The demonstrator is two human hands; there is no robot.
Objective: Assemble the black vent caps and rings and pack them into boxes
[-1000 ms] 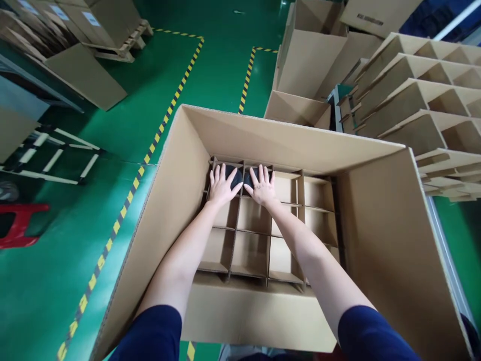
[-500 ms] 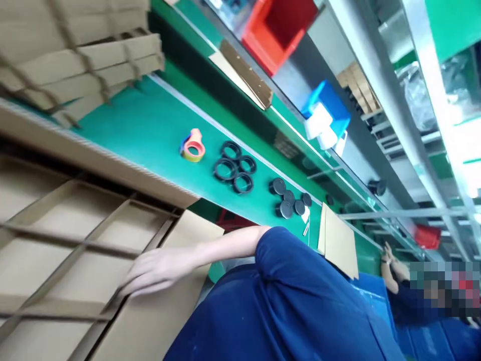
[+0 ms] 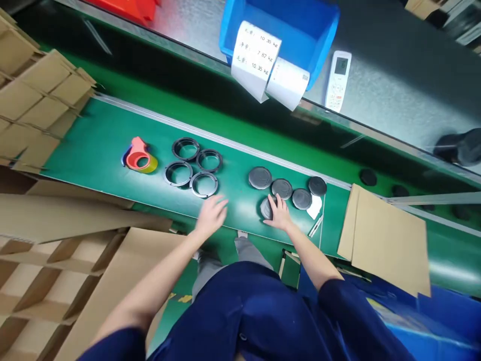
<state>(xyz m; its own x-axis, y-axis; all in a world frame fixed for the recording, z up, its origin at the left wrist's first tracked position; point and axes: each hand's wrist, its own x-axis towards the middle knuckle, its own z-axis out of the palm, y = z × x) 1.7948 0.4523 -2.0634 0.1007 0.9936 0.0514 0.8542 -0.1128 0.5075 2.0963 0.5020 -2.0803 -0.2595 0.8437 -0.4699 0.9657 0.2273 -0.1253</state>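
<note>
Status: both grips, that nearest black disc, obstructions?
Right grip spread over nearest black disc, hold unclear. Left grip loosely curled beside black rings, nothing visible held. Disc partly hidden by right grip; another black disc close beyond.

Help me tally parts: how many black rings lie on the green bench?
4: far left ring, far right ring, near left ring, near right ring, right of the tape dispenser. None looks hidden.

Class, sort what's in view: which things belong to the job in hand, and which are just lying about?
In hand, it seems:
black round pieces, one under the right hand
four black rings, nearest the left hand

Apparently lying about:
remote control
tape dispenser, untouched
</note>
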